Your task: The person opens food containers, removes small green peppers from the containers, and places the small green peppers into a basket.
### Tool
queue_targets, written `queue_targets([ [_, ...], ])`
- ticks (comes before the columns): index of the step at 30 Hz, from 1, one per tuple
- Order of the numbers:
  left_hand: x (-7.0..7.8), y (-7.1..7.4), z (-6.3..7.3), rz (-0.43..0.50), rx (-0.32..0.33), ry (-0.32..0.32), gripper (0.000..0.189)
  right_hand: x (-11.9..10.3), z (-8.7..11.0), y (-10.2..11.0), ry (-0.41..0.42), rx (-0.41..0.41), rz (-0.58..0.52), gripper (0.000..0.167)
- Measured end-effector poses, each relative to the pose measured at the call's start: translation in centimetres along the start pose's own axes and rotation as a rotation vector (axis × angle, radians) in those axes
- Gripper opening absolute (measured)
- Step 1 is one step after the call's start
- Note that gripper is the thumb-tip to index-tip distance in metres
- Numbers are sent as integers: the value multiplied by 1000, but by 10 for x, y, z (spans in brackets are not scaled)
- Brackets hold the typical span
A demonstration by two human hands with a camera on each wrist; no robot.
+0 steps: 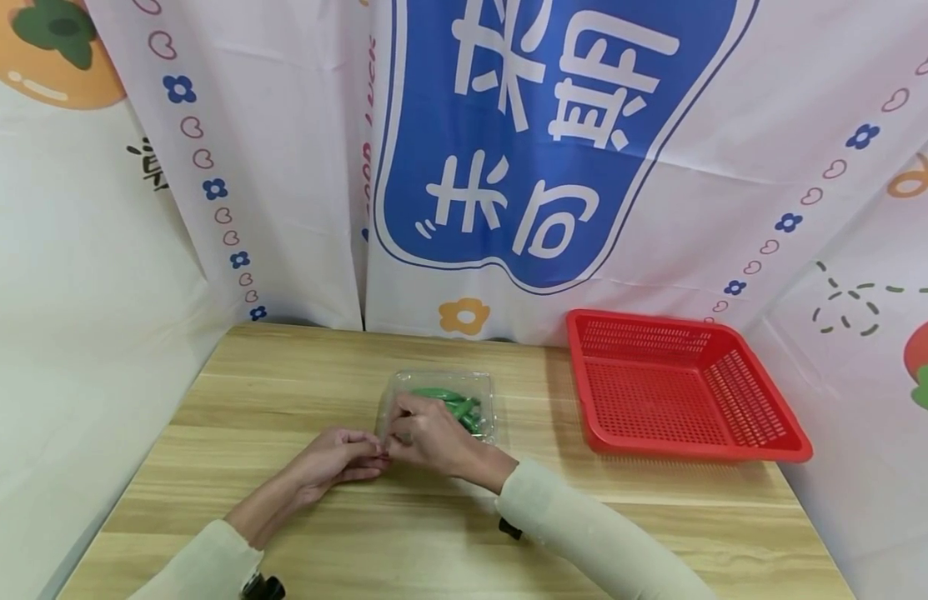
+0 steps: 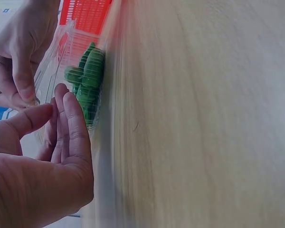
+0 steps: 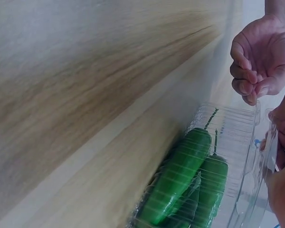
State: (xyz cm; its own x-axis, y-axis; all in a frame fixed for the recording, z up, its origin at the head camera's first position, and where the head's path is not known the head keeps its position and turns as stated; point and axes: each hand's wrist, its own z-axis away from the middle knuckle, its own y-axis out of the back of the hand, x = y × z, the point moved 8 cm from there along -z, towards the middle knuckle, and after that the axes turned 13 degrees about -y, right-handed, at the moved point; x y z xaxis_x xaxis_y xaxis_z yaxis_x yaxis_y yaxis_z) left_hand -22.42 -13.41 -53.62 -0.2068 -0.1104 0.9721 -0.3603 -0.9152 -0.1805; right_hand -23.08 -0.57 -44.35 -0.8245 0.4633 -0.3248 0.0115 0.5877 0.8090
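Observation:
A clear plastic clamshell box (image 1: 492, 417) sits near the middle of the table, with several green peppers (image 3: 180, 175) inside. At the box's near left corner, my left hand (image 1: 336, 462) pinches the rim between thumb and fingertips. My right hand (image 1: 437, 437) reaches over the front left part of the box and pinches the edge of its lid with curled fingers. Both hands' fingertips are close together at that corner. In the left wrist view, the peppers (image 2: 90, 71) show through the ribbed wall. My right hand covers part of them in the head view.
A red plastic basket (image 1: 696, 456) stands at the table's right rear, apart from the box. The wooden table (image 1: 403, 533) meets a printed white cloth (image 1: 306, 208) at the back, and more cloth hangs on both sides.

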Motion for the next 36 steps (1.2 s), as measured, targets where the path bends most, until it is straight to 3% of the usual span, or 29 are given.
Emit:
queue_targets([
  [12,0,1,1,-2,-10,37,23,-3,-1,4,53,32,2,5],
  [36,1,-2,-1,-7,-10,49,22,-16,7,2,184,55,316,3],
])
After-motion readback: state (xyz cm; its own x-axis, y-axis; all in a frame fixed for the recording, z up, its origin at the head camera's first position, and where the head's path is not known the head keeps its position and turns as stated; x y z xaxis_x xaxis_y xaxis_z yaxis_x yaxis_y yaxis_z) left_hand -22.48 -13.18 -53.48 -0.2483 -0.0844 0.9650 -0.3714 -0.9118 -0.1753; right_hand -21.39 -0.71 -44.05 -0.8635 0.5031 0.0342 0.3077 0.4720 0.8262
